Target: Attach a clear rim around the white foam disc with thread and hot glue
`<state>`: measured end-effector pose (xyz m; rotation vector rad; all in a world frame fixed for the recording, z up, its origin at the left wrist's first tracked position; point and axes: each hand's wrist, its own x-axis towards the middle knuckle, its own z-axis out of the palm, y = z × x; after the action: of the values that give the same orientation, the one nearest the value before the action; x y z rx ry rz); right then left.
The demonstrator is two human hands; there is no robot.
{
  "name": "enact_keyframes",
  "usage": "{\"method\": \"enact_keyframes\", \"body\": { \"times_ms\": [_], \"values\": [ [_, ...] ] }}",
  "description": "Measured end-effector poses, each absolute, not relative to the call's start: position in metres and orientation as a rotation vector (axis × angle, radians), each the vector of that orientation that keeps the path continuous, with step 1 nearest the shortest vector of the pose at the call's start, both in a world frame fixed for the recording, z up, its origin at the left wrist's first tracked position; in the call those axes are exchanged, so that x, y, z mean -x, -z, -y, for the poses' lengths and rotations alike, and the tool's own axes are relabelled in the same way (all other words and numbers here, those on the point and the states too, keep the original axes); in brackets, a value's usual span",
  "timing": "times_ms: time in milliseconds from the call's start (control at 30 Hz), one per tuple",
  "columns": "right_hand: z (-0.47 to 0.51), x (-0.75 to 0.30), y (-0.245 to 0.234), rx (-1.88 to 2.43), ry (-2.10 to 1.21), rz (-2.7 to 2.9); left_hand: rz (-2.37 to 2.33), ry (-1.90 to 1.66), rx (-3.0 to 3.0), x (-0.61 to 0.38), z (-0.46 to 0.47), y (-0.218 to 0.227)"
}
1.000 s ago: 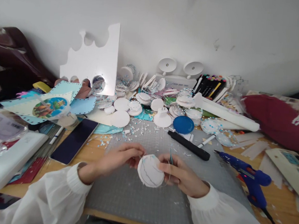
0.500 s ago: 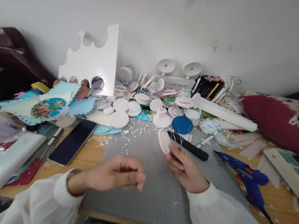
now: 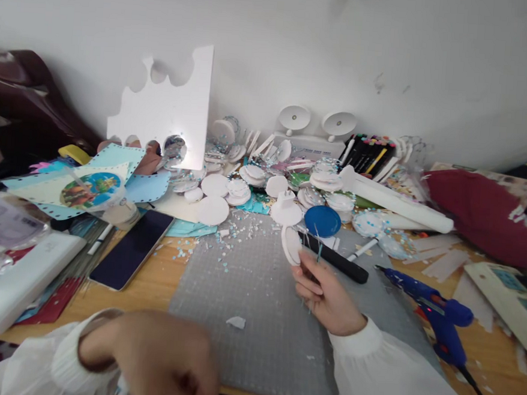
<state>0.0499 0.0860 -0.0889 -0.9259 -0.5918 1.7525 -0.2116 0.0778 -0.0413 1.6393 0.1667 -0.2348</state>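
My right hand (image 3: 329,295) pinches a white round foam disc (image 3: 291,246) by its edge, above the grey cutting mat (image 3: 258,269). The disc is tilted on its side. Thin pale-blue strands (image 3: 319,249) stick out around the fingers of that hand. Low over the mat's front left corner is my left hand (image 3: 166,356), bent downward and smeared by motion, so its fingers are unclear. A small white scrap (image 3: 237,322) lies on the mat between the hands. Behind the held disc are a black stick-like tool (image 3: 342,264) and a blue round lid (image 3: 322,221).
A blue glue gun (image 3: 436,309) with a cord lies at right. A phone (image 3: 131,251) is at left beside a white bar-shaped device (image 3: 22,289). White discs (image 3: 213,210) and bead strings pile up along the wall, near a cut white board (image 3: 170,107) and a maroon cap (image 3: 479,206).
My left hand has moved down and left toward the front edge, and a white scrap now shows on the mat. My right hand still holds the disc, almost in place.
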Motion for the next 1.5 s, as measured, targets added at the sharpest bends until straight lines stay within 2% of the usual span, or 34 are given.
{"method": "enact_keyframes", "body": {
  "times_ms": [133, 300, 600, 733, 967, 1233, 1500],
  "values": [
    [-0.081, -0.045, 0.087, 0.929, -1.84, 0.709, -0.813, -0.186, -1.391, 0.195, -0.101, 0.029],
    [-0.074, -0.036, 0.089, 0.926, -1.897, 0.845, -0.863, -0.45, -1.006, 0.179, -0.115, 0.046],
    [-0.078, -0.045, 0.081, 0.868, -1.818, 0.665, -0.96, -0.46, -1.278, 0.192, -0.123, 0.048],
    [-0.086, -0.062, 0.074, 0.813, -1.698, 0.494, -0.917, -0.333, -1.476, 0.204, -0.128, 0.051],
    [-0.093, -0.059, 0.093, 0.865, -1.749, 0.363, -0.906, -0.211, -2.007, 0.187, -0.124, 0.062],
    [-0.091, -0.055, 0.096, 0.924, -1.793, 0.389, -1.073, -0.333, -2.369, 0.195, -0.129, 0.051],
    [-0.083, -0.047, 0.092, 1.031, -1.795, 0.591, -1.284, -0.258, -2.353, 0.206, -0.086, 0.043]
  ]
}}
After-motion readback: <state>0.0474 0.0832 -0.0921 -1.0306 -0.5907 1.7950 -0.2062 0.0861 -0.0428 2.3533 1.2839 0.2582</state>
